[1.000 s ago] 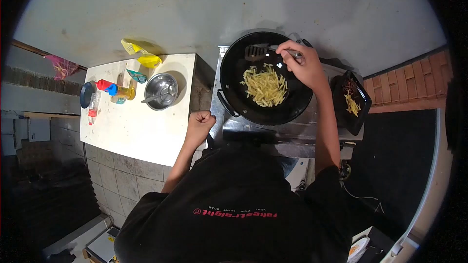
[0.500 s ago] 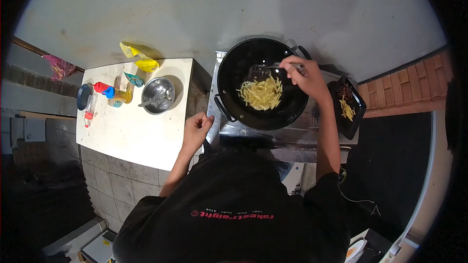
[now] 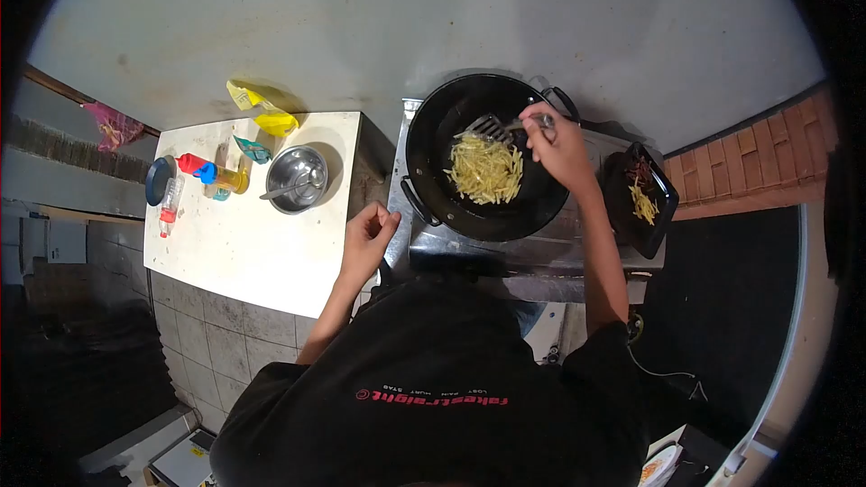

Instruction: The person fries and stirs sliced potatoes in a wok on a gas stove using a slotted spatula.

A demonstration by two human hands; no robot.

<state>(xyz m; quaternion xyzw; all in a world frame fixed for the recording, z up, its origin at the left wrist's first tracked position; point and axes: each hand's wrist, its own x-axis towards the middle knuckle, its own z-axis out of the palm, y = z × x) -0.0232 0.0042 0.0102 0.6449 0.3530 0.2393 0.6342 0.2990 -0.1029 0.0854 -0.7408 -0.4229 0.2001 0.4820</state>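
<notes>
My right hand (image 3: 552, 139) is closed around the handle of a slotted spatula (image 3: 488, 128). The spatula's head lies inside a black wok (image 3: 537, 213), at the far edge of a heap of pale yellow cut strips (image 3: 485, 169). The wok has two side handles and stands on a metal stove (image 3: 451, 257). My left hand (image 3: 370, 233) is curled into a loose fist between the table and the stove, with nothing visible in it.
On the white table (image 3: 244, 261) are a steel bowl (image 3: 298, 179) with a spoon, a yellow packet (image 3: 271, 117), a red-capped bottle (image 3: 169, 207) and a blue-capped oil bottle (image 3: 225, 178). Right of the wok lies a black tray (image 3: 651, 233) holding yellow strips and dark pieces.
The spatula's head has turned, so its slots now face up at the heap's far edge. The strips have shifted slightly. My left hand stays about where it was.
</notes>
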